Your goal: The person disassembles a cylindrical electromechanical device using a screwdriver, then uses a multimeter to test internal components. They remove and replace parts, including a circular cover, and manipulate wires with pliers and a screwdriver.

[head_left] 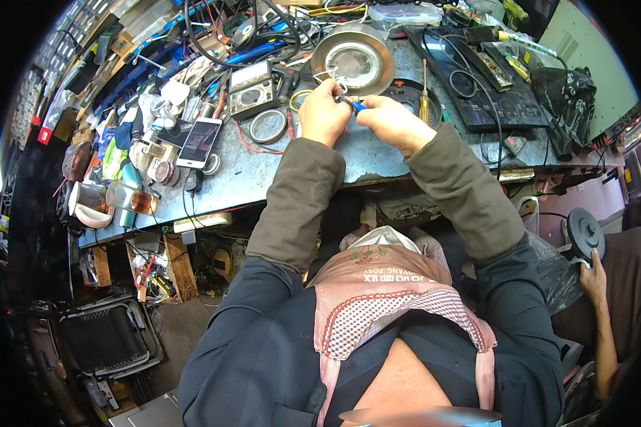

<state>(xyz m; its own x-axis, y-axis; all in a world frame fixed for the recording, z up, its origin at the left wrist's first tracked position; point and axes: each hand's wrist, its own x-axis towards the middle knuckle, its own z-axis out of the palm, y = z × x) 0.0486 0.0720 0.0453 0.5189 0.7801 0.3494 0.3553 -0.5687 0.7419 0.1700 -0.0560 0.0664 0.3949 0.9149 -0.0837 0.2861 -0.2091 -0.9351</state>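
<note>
Both my hands are together over the blue-grey workbench [367, 156], just in front of a round metal pan [322, 64] with a pale ring-shaped part inside. My left hand [323, 115] pinches a small part with white wire [332, 72] rising from it; the part is mostly hidden by the fingers. Closed around a small blue-handled tool [357, 107] is my right hand [395, 122]. The tool's tip meets the left fingertips, and its exact kind is hard to make out. A shallow black round housing [406, 91] lies behind my right hand, with a yellow-handled screwdriver [424, 107] across its rim.
Left of my hands are an analog multimeter [253, 91], a metal ring [268, 127], a white smartphone [199, 143] and a glass jar [131, 198]. A black glass panel [470, 82] lies to the right. Beside the bench, another person's hand [592, 274] holds a black disc [585, 233].
</note>
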